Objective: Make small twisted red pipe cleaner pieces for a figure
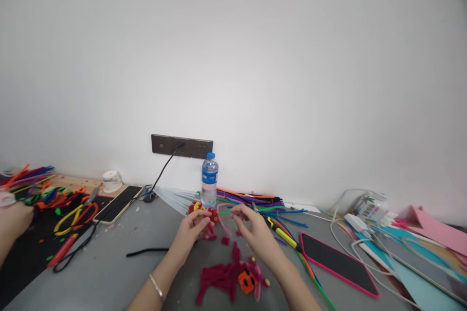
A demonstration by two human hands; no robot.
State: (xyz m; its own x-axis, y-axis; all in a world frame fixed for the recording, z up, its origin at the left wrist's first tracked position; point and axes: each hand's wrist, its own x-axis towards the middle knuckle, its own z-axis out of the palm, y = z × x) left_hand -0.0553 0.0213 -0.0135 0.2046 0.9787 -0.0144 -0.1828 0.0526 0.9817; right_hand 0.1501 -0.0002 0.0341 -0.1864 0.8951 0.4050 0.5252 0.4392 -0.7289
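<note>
My left hand (191, 233) is closed around a small red and yellow pipe-cleaner flower (201, 211), held just above the grey table (109, 272). My right hand (253, 231) pinches a pink pipe cleaner (221, 214) that bends from the flower toward it. Below both hands lies a heap of short dark red pipe-cleaner pieces (219, 279) with an orange and pink made-up figure (250, 279) beside it. A silver bangle (156, 286) is on my left wrist.
A water bottle (209, 180) stands by the wall under a socket strip (181, 146). Long coloured pipe cleaners (255, 200) lie behind my hands. Two phones (337, 263) (118, 204) lie flat, right and left. Another person's hand (12, 223) works at far left. Chargers and coloured paper (426, 233) are at right.
</note>
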